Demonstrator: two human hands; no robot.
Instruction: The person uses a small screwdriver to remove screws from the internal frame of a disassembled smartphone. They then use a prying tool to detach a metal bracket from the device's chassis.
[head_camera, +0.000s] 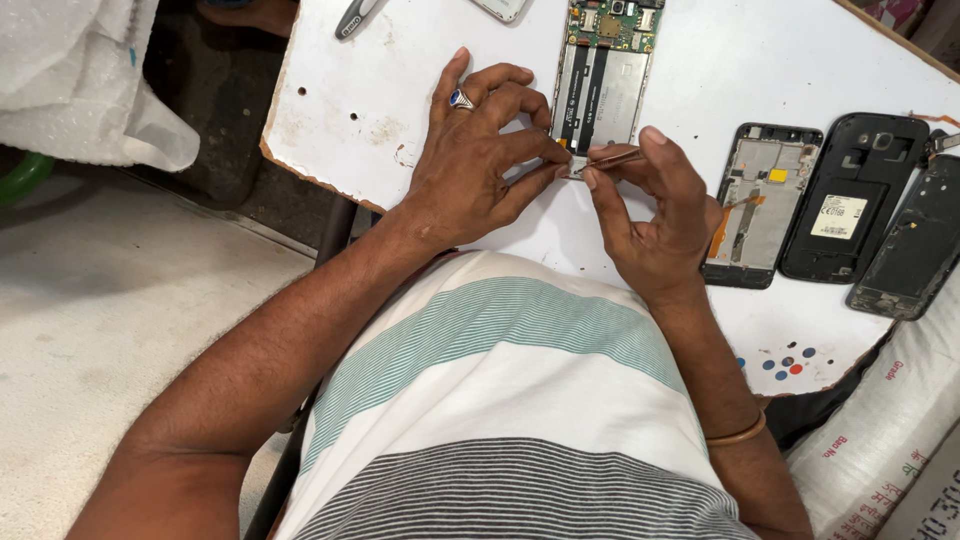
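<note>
— What is the person working on?

— An opened phone lying on the white tabletop, its back off, a green circuit board at the far end and a bare metal frame nearer the body. Both hands meet at its near edge.

— What does the right hand hold?

— The right hand pinches a pair of thin metal tweezers between thumb and forefinger, fingers closed on it. The tips point left, toward the phone's lower corner.

— And the left hand?

— The left hand wears a ring with a blue stone. Its fingers are curled together, fingertips pressed at the phone's bottom edge, right where the tweezer tips end. Whether it grips some small part there I cannot tell.

— What else lies about?

— To the right, well apart from the hands, three more phone pieces sit side by side: a frame with an orange ribbon, a black back shell with a white label, and another dark shell at the tabletop's edge. A grey-handled tool lies at the far left.
</note>
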